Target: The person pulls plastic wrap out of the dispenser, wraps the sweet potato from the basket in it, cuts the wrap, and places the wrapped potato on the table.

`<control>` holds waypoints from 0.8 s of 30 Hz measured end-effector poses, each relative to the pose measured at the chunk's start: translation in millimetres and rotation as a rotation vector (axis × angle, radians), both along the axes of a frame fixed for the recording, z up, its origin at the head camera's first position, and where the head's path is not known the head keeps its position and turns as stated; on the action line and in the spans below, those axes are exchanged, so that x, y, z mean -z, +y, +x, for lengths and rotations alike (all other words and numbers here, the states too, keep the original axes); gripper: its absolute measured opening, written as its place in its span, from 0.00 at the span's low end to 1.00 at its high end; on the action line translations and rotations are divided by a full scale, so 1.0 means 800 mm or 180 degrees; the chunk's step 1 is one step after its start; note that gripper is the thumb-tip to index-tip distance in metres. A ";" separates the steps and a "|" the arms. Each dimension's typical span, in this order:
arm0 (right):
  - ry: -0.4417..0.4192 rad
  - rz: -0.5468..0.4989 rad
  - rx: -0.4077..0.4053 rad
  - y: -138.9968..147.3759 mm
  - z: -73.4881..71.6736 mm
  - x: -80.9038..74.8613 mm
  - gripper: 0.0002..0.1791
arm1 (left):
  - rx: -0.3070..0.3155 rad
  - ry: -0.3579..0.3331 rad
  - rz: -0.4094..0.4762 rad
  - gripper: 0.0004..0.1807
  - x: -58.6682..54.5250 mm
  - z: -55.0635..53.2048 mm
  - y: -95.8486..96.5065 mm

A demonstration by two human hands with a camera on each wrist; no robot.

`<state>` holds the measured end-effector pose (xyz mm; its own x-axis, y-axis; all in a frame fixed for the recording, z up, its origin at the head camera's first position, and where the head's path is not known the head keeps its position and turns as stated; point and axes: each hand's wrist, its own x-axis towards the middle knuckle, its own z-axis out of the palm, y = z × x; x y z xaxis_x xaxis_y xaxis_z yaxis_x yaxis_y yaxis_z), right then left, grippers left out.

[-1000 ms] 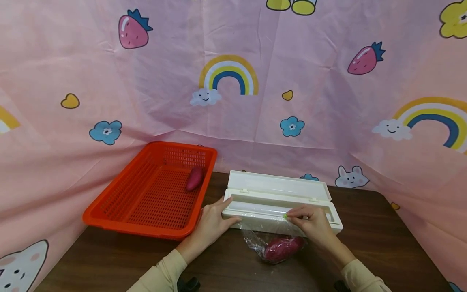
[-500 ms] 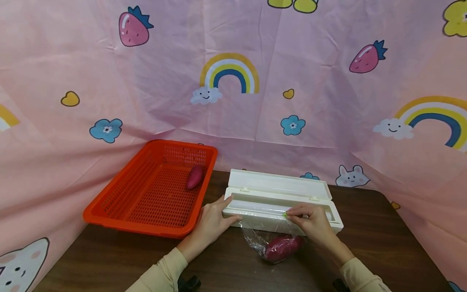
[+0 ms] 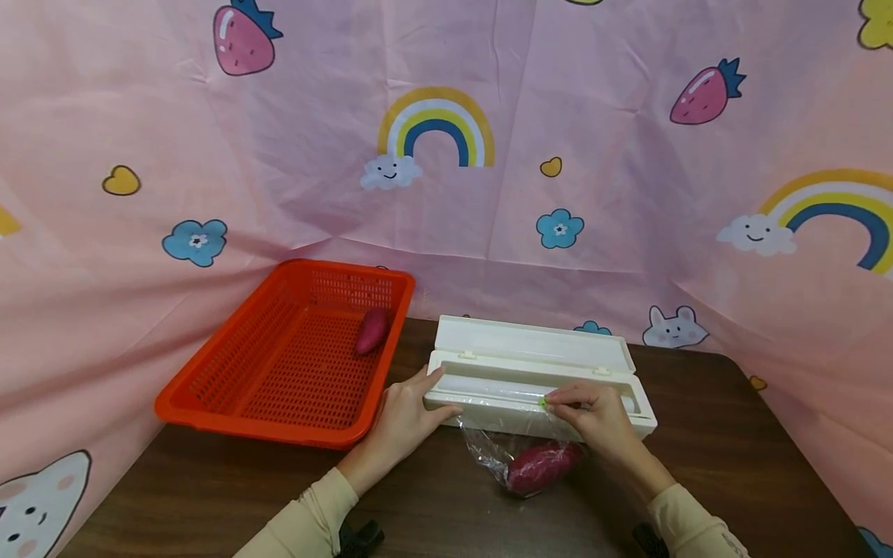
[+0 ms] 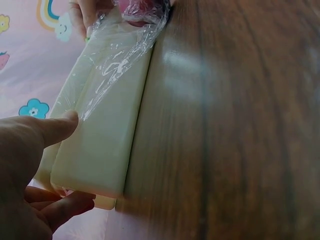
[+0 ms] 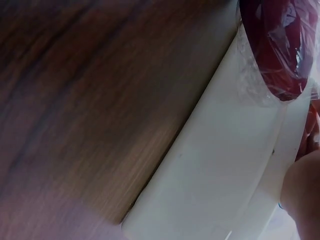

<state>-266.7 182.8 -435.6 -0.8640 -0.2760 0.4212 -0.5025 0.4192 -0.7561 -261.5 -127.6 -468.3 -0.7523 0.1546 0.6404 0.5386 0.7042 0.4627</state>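
Note:
A long white cling film box (image 3: 643, 419) lies on the table with its lid (image 3: 530, 341) tipped back and a film roll (image 3: 488, 387) inside. My left hand (image 3: 399, 422) grips its left end, thumb on the front in the left wrist view. With thumb and fingers, my right hand (image 3: 593, 415) pinches a small green slide cutter (image 3: 543, 401) at the box's front edge. Clear cling film (image 3: 484, 449) runs over that edge to a purple sweet potato (image 3: 540, 467) wrapped in it, just in front of the box. The right wrist view shows the wrapped sweet potato (image 5: 280, 50) close up.
To the left stands an orange-red plastic basket (image 3: 275, 431) with another sweet potato (image 3: 372, 331) in it, close beside my left forearm. Behind the dark wooden table (image 3: 705, 442) hangs a printed pink cloth (image 3: 446, 225).
The head view has tilted down a little, so everything sits slightly higher or lower in frame. Both hands keep their holds; the box, cutter and sweet potato show no clear movement.

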 end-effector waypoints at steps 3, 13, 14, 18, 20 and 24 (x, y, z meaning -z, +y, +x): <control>-0.0038 -0.0011 -0.0003 -0.001 -0.001 0.000 0.05 | 0.0006 -0.0016 0.0019 0.40 0.000 0.000 -0.001; -0.0014 0.0027 0.0017 -0.004 -0.002 0.000 0.05 | 0.0002 0.0000 0.0023 0.40 -0.003 -0.003 -0.001; -0.0026 0.0019 0.0020 -0.004 -0.002 -0.001 0.05 | 0.0001 -0.0021 0.0027 0.40 -0.003 -0.003 -0.002; -0.0037 -0.0009 0.0013 -0.007 -0.002 -0.002 0.04 | -0.0006 -0.0080 0.0037 0.40 -0.003 -0.003 -0.003; -0.0038 -0.0020 0.0001 -0.008 -0.002 -0.001 0.04 | 0.0011 -0.0094 0.0036 0.40 -0.002 -0.003 -0.003; -0.0117 -0.0044 0.0023 -0.008 -0.003 0.000 0.05 | 0.0022 -0.0071 0.0024 0.40 -0.002 -0.003 -0.003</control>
